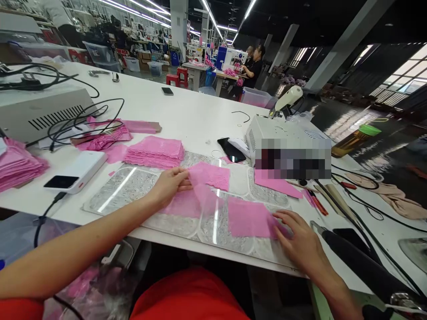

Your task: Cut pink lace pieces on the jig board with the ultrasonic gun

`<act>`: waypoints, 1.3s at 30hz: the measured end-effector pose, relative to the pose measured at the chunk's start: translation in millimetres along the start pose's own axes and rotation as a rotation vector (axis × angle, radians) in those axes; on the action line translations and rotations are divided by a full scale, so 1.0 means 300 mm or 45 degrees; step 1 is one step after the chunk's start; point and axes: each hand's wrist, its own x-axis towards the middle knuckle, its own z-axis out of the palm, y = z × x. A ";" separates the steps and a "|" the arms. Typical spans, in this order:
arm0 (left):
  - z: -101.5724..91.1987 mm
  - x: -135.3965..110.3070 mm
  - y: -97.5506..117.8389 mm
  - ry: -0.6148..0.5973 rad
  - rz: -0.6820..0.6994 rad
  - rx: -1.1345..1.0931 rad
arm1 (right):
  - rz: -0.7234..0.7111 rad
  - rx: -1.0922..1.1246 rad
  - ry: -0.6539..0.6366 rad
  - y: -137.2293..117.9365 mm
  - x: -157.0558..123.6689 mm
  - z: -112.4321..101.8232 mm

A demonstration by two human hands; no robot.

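My left hand (170,184) pinches the edge of a pink lace piece (211,175) and lifts it off the clear template sheet (123,191). Under it lies another pink piece (183,204). My right hand (296,238) rests flat with fingers stretched on the right edge of a third pink lace piece (248,218) on the same sheet. A stack of pink lace pieces (155,151) sits just behind my left hand.
A white power bank (75,171) with cable lies at left, next to a grey machine (40,111) with black cables. A phone (231,150), a white box (287,142), pens (316,202) and a green-capped bottle (355,140) stand at right. Another person sews far behind.
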 end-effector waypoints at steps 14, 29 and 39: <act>-0.220 -0.120 -0.063 0.165 0.045 -0.209 | -0.180 0.368 -0.511 -0.439 0.359 0.163; -0.215 -0.137 -0.098 0.130 -0.002 -0.231 | -0.753 0.451 -0.433 -0.550 0.259 0.215; -0.334 -0.189 -0.063 0.036 0.583 1.092 | -0.446 0.623 -0.628 -0.482 0.324 0.175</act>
